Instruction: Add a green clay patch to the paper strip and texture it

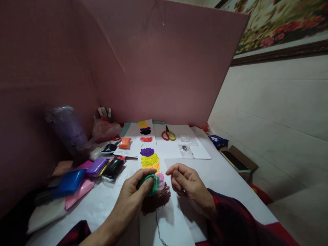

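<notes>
My left hand (134, 193) grips a green lump of clay in a clear wrapper (151, 184), held just above a paper strip (167, 225). On that strip lie clay patches: purple (147, 152), yellow (150, 160), pink and a dark red-brown one (156, 201). My right hand (188, 186) hovers just right of the green clay with fingers curled and thumb and forefinger close together, holding nothing that I can see.
Clay packets lie at the left: blue (70, 181), purple (96, 166), black (112, 168), pink, orange (124, 142). Red and yellow scissors (168, 134) and small clear bags (185, 150) rest on white sheets behind. A purple bottle (68, 131) stands far left. Pink board walls enclose the table.
</notes>
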The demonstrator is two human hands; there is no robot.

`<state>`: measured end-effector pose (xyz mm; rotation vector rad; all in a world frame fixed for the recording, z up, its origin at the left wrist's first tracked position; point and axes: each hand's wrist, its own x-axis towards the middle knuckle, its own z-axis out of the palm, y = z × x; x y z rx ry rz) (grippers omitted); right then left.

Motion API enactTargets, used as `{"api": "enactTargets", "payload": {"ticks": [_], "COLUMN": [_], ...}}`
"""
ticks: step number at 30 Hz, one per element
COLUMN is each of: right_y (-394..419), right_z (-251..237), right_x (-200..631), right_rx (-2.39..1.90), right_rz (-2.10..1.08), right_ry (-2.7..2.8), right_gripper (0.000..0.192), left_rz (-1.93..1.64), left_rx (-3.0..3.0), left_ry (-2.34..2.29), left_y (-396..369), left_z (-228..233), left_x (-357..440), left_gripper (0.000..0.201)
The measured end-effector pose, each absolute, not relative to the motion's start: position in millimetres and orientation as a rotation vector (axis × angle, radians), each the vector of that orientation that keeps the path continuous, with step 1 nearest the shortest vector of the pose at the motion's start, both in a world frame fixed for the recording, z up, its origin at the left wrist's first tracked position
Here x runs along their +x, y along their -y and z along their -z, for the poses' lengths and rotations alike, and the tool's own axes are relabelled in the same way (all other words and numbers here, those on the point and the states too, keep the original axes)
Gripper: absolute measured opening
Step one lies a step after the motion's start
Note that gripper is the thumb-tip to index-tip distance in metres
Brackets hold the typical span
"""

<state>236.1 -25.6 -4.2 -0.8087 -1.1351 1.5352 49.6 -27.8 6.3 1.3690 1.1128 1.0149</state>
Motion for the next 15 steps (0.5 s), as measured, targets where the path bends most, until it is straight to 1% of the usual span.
{"api": "enactTargets", "payload": {"ticks": [2,6,8,10,15], "right_y": [28,34,37,38,39], "right_z": [3,1,3,7,13], "right_x": [236,234,233,234,237], "right_rx": [-0.869,-0.972,-0.957,-0.944,-0.889], "right_rz": [-1.388,-1.087,-0.984,-0.93,-0.912], "right_ry": [1.246,1.512,1.573,1.615,1.907], "right_gripper": [0.038,0.023,0.02,0.023,0.036], "left_rz": [-1.027,-1.042,-1.055,-1.066,-1.062], "left_rx": [1.381,1.363,1.347,1.341,1.352], "left_ry": [-1.109,-1.089,-1.094,-1.097,-1.081], "left_y": [28,28,27,27,27], "left_z": [-6,-5,-5,-5,-4], "left_x": [49,49,49,49,49], "left_gripper": [0.033,0.035,0.036,0.036,0.035]}}
